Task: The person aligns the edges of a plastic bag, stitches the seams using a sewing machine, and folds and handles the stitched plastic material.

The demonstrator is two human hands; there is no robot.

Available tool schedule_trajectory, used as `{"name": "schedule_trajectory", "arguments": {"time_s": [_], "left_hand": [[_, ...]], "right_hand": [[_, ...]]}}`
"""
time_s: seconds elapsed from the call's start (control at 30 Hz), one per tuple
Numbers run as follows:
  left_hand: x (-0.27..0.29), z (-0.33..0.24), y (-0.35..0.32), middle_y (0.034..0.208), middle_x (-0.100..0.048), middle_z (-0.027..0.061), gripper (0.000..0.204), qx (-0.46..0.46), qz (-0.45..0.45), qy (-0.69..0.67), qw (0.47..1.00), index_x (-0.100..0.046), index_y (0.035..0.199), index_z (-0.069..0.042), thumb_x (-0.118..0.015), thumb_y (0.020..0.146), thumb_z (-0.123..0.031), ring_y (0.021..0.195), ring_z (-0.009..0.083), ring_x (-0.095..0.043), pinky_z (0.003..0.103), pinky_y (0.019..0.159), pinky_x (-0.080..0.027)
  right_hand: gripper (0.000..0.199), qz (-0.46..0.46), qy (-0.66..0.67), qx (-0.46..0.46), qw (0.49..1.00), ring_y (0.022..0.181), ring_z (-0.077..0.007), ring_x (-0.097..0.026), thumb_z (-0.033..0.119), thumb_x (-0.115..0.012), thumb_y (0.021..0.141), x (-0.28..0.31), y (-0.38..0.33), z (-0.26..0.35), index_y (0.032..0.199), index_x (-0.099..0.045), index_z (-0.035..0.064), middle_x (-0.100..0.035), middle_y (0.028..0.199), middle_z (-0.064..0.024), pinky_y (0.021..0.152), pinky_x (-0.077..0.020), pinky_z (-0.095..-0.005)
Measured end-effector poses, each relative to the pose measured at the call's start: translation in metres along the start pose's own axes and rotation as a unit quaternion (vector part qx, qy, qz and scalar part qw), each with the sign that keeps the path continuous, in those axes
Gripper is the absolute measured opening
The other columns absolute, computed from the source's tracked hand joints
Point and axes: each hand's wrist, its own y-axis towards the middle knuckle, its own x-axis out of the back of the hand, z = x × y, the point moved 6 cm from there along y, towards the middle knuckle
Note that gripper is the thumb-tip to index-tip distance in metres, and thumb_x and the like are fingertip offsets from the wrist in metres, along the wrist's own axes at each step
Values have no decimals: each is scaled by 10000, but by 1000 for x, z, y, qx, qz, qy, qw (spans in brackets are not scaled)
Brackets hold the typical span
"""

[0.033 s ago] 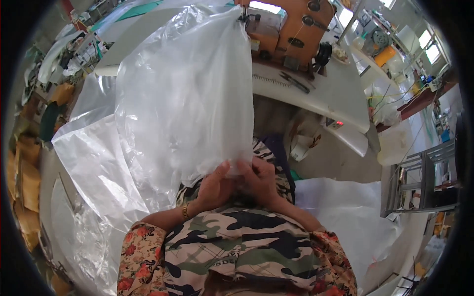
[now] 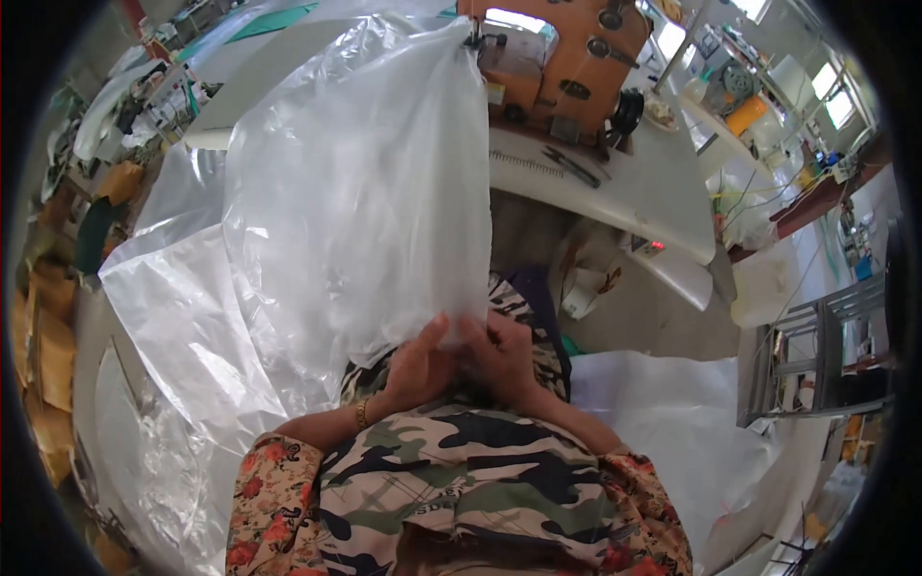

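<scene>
A wide sheet of clear plastic film drapes from the orange-brown sewing machine down to my lap. Its upper right corner lies at the machine's needle end. Along the near edge, my left hand is closed on the film with the thumb on top. Close beside it, my right hand pinches the same edge near its right corner. The fingertips of both hands are partly hidden by the film and blurred.
Small thread snips lie on the white sewing table, right of the film. More plastic sheeting spreads at my right, and crumpled film lies at my left. A dark metal frame stands at far right.
</scene>
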Motion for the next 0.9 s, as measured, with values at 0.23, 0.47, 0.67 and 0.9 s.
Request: {"name": "schedule_trajectory", "arguments": {"time_s": [0.23,0.47,0.67,0.9], "left_hand": [[70,-2,26,1053,-659,132,329,-149,-56,531,833,-583,1232,-117,-548,947,-278,945,267,-650,393,816,-509],[-2,-30,-11,1061,-665,125,371,-253,-30,770,585,-577,1267,-164,-564,914,-276,943,290,-649,362,809,-504],[18,-30,-8,943,-701,86,369,-127,-152,593,781,-599,1255,-155,-602,910,-285,886,162,-658,284,768,-507],[18,-33,-9,935,-696,60,396,-25,-214,420,881,-695,1005,29,-665,886,-348,885,76,-610,264,779,-492]], "right_hand": [[276,-2,-235,130,963,567,-383,-575,185,-610,883,0,-6,22,678,-540,14,-561,614,-197,499,-430,-409],[209,44,-349,253,901,545,-334,-590,145,-612,813,-6,-6,57,645,-534,47,-581,602,-160,536,-457,-427],[169,106,-421,265,861,542,-306,-614,153,-619,788,-17,-2,50,657,-566,58,-614,599,-134,558,-485,-419],[151,210,-464,269,817,593,-289,-626,151,-635,784,-18,3,44,682,-564,66,-628,638,-94,556,-481,-392]]}}
